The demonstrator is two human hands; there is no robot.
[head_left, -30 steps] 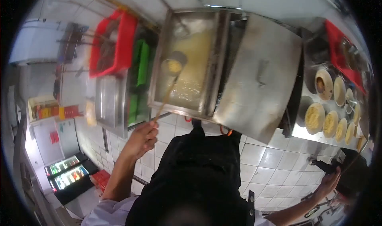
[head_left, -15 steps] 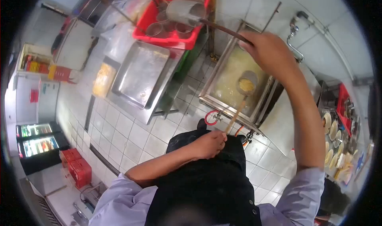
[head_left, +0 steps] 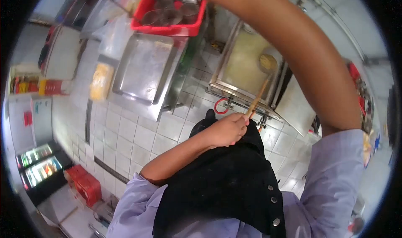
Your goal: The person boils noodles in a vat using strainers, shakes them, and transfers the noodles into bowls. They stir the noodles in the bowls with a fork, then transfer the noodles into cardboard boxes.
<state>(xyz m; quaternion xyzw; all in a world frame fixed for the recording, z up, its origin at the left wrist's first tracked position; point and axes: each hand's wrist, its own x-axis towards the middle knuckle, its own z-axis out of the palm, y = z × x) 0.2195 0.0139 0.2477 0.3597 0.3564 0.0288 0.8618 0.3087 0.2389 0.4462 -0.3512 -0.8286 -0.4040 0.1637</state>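
A kitchen with a white-tiled floor (head_left: 130,133), seen from the worker's head. The left hand (head_left: 228,130) is closed around the wooden handle (head_left: 260,95) of a strainer (head_left: 268,62), knuckles up, its forearm lying across the black apron (head_left: 217,187). The right arm (head_left: 301,49), bent at the elbow, sweeps high over the work toward the left; its hand is beyond the top edge, so its grip cannot be told. Ahead of the left hand, the strainer sits in a metal vat (head_left: 240,93) of cloudy liquid, with yellowish food inside. The step seems to be heating that food; the next move calls for a steady handle. Farther out, left of that hand, are a metal tray (head_left: 142,70) and a red basket (head_left: 167,30) of strainers.
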